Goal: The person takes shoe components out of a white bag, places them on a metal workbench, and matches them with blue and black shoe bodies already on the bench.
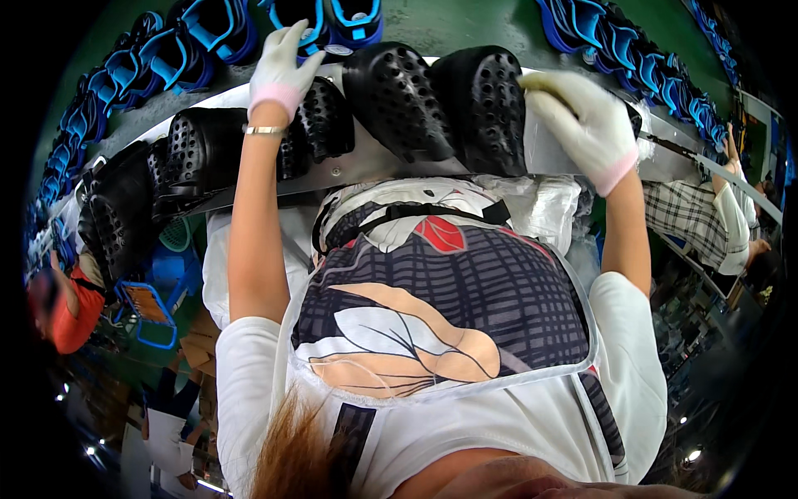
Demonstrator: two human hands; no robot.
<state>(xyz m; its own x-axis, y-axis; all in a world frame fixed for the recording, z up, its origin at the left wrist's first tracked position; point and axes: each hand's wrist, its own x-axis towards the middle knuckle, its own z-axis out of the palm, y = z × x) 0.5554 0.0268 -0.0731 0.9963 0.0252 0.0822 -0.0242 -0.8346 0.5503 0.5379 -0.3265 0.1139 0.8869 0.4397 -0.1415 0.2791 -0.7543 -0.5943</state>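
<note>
Black perforated clogs (432,104) lie in a row on the counter (366,166). My right fingers (549,87) curl closed over the rightmost one's edge; my left fingers (287,46) spread open, resting beyond a clog (320,125), near blue-strapped sandals (332,21).

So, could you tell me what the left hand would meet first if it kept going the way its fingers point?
The left hand points up and away over the black clogs toward the blue clogs. Its fingertips already overlap a blue clog in the picture, so that would probably come first, though depth is unclear.
</note>
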